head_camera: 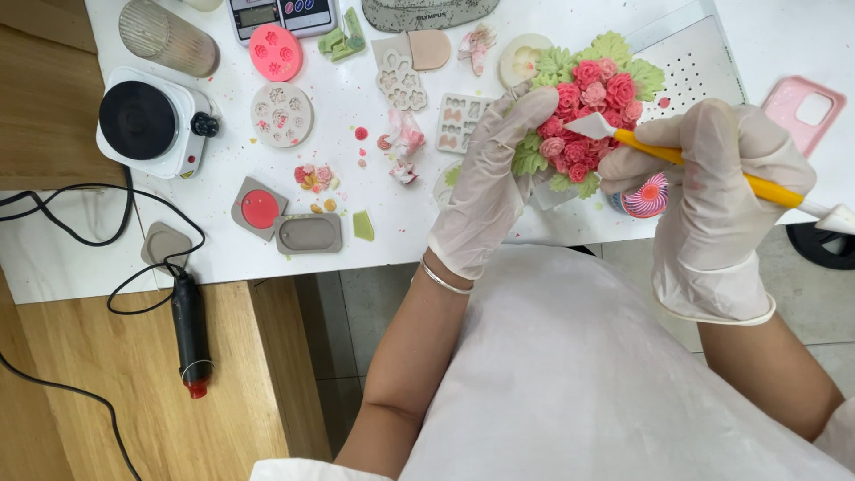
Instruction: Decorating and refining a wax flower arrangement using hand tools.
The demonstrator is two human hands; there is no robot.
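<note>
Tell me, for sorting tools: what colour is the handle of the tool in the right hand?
Yellow-orange handle, seen in the head view.

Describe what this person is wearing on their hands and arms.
Both the left hand and the right hand wear thin, translucent whitish disposable gloves, loose and wrinkled at the cuffs. A slim silver bangle circles the left wrist. The forearms are bare below white sleeves.

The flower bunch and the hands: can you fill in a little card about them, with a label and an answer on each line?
left hand: gloved left hand holds the flower bunch from the side
right hand: gloved right hand holds a yellow tool, white tip on the flowers
flowers: pink and red roses, green leaves
table: white table with moulds, a pink mould, a hot plate
phone: pink case, far right
</note>
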